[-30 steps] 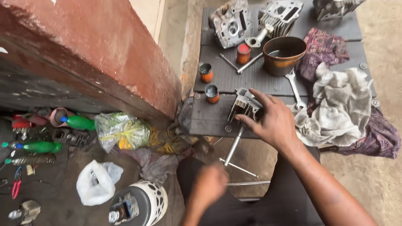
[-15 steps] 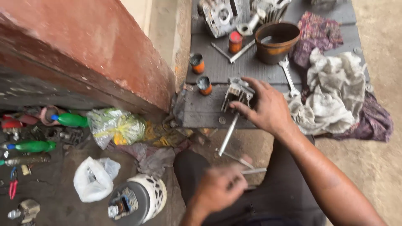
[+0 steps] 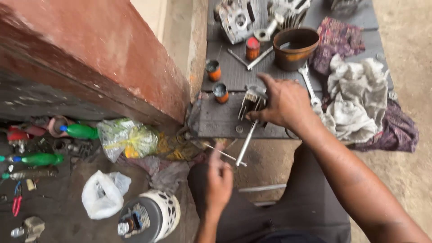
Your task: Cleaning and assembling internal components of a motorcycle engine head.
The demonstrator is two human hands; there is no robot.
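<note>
My right hand (image 3: 283, 102) is closed over a small finned metal engine part (image 3: 252, 102) that rests on a dark ribbed mat (image 3: 216, 119). A long metal rod (image 3: 246, 144) sticks out from under the part toward me. My left hand (image 3: 219, 180) hovers lower, its fingers pinching a thin metal rod (image 3: 223, 155) that crosses the long rod's near end. Two small orange-banded cups (image 3: 220, 92) stand on the mat just left of the part.
A brown bowl (image 3: 294, 47), a red-capped tin (image 3: 252, 47), wrenches (image 3: 309, 83) and engine castings (image 3: 238, 19) lie farther back. Crumpled rags (image 3: 355, 96) are on the right. A red wall (image 3: 90, 58), green bottles (image 3: 81, 131), plastic bags (image 3: 128, 137) and a white-rimmed round part (image 3: 150, 218) fill the left.
The view has shifted closer to the mat. My left hand has risen from my lap to the thin rod near the long rod's end. My right hand stays on the finned part.
</note>
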